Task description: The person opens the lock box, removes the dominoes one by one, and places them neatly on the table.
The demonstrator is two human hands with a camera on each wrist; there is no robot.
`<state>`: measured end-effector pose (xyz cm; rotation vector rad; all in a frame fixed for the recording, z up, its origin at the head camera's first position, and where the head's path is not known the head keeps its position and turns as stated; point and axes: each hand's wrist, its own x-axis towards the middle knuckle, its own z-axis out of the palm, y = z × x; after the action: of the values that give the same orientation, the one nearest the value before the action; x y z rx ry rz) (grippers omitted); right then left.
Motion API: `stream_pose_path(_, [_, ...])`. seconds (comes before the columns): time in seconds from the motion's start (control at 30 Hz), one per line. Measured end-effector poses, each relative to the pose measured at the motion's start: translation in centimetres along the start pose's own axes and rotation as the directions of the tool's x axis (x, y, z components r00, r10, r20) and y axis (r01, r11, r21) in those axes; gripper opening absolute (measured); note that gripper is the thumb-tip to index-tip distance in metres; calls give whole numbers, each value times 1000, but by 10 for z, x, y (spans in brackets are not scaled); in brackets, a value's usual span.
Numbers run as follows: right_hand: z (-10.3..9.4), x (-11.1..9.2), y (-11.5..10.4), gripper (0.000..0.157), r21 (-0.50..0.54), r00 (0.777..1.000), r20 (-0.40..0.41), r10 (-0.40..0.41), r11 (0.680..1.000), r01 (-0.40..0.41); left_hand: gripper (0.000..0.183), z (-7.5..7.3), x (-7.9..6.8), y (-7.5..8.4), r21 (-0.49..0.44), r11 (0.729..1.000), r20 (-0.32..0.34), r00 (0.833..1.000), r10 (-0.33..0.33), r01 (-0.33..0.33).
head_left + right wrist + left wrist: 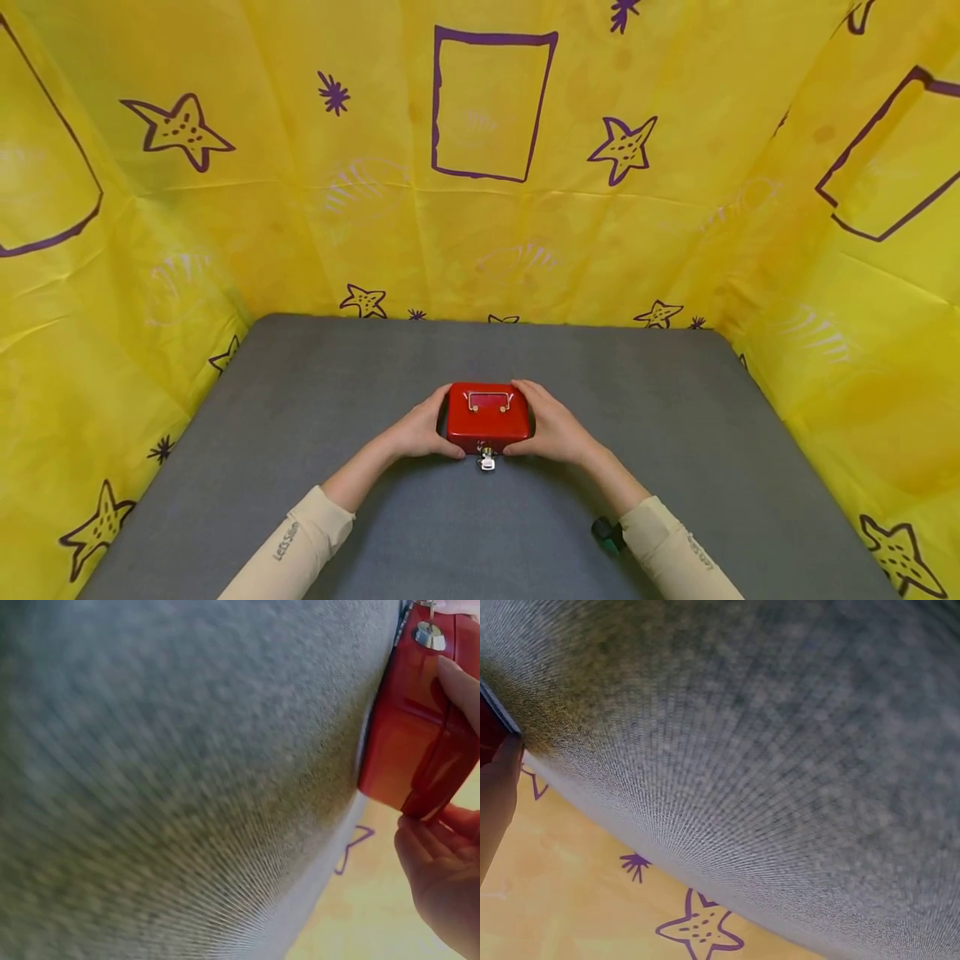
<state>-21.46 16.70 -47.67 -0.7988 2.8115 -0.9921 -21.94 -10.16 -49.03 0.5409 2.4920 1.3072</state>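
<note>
A small red cash box (488, 421) rests on the grey table, its wire handle (489, 401) lying on the lid. In the front lock sits a key (487, 460) with a tag-like silver head; the lock cylinder (429, 636) shows in the right wrist view. My left hand (426, 429) grips the box's left side, thumb at the front lower edge and fingers towards the back. On the opposite side my right hand (553, 427) grips it the same way, thumb beside the lock. Only part of the left hand (496, 796) shows in the left wrist view.
The grey table (337, 358) spreads around the box on all sides. Yellow cloth (495, 242) printed with purple starfish and frames hangs at the back and both sides. A dark strapped device (607, 533) shows at the right sleeve cuff.
</note>
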Motion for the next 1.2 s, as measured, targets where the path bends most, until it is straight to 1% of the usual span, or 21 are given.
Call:
stream_pose_path(0.23, [-3,3,-2,100,-24,1000,16,25,999,-25,106,0,-1,0,-3,1000,0,1000,-18,18])
stream_pose_path(0.5, [-5,5,0,97,-55,1000,19,21,998,-20,107,1,0,-1,12,1000,-3,1000,-11,11])
stream_pose_path(0.67, [-6,6,0,97,-54,999,28,23,998,-21,107,1,-1,-1,7,1000,-4,1000,-12,12])
stream_pose_path(0.9, [-9,8,1,96,-55,998,47,31,998,-28,109,1,-1,-2,-1,1000,-10,1000,2,-2])
stream_pose_path(1.13, [-13,11,1,95,-57,997,69,35,998,-32,110,1,-2,-3,36,999,-15,1000,-8,8])
stream_pose_path(1.2, [-15,12,1,94,-43,996,75,42,998,-38,110,2,-1,-3,33,999,-22,1000,0,1])
